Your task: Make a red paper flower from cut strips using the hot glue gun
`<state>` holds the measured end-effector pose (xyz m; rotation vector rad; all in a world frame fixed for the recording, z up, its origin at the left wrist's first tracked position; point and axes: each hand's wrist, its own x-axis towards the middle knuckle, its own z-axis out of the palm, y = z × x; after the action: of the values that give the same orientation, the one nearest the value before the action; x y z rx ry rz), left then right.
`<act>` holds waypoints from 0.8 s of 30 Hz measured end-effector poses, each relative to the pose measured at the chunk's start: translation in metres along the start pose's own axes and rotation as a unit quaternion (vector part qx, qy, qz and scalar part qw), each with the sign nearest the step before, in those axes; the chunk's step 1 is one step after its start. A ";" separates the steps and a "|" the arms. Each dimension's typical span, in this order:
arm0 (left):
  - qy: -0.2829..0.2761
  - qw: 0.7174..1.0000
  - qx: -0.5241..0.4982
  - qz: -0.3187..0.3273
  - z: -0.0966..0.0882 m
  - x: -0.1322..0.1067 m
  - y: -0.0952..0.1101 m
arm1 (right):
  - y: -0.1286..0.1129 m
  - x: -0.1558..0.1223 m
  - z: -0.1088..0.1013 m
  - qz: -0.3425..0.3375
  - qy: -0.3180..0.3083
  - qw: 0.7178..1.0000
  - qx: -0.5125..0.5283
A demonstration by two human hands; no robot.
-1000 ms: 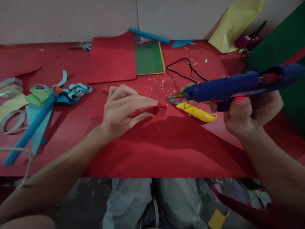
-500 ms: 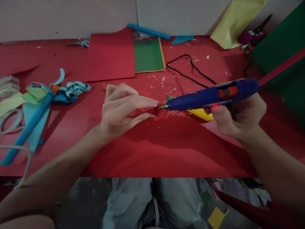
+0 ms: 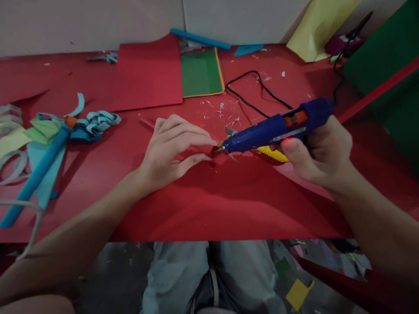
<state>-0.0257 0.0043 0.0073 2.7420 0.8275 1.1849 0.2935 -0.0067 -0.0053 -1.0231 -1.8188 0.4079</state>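
My left hand (image 3: 173, 148) rests on the red table, its fingers pinched on a small rolled red paper piece (image 3: 214, 151) at mid-table. My right hand (image 3: 319, 150) grips a blue glue gun (image 3: 278, 126) with a finger on the trigger. The gun's metal nozzle touches the end of the red paper piece right at my left fingertips. A yellow utility knife (image 3: 273, 154) lies on the table under the gun, mostly hidden by it.
A black cord (image 3: 258, 93) loops behind the gun. Red paper (image 3: 147, 72) and green paper (image 3: 200, 72) lie at the back. Blue paper curls and a blue tube (image 3: 36, 172) sit at the left. Yellow paper (image 3: 319, 28) and green sheets (image 3: 382, 56) lean at the right.
My right hand brought the glue gun down and left, until its nozzle met the red paper piece. My left hand stayed on the piece and curled its fingers a little tighter.
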 end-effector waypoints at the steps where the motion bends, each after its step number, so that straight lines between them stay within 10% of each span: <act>1: -0.002 1.000 -0.003 -0.003 0.000 0.000 0.000 | -0.002 0.002 0.000 -0.047 -0.020 0.999 -0.013; 5: -0.010 1.000 -0.014 -0.015 0.001 0.000 0.000 | -0.004 0.007 0.000 -0.135 -0.041 0.989 -0.036; 24: -0.026 0.999 -0.043 -0.015 0.000 0.002 -0.002 | 0.006 0.002 -0.004 -0.067 -0.044 0.997 0.001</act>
<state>-0.0253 0.0066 0.0077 2.6699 0.7902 1.1125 0.2993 -0.0019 -0.0061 -0.8888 -1.9523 0.3772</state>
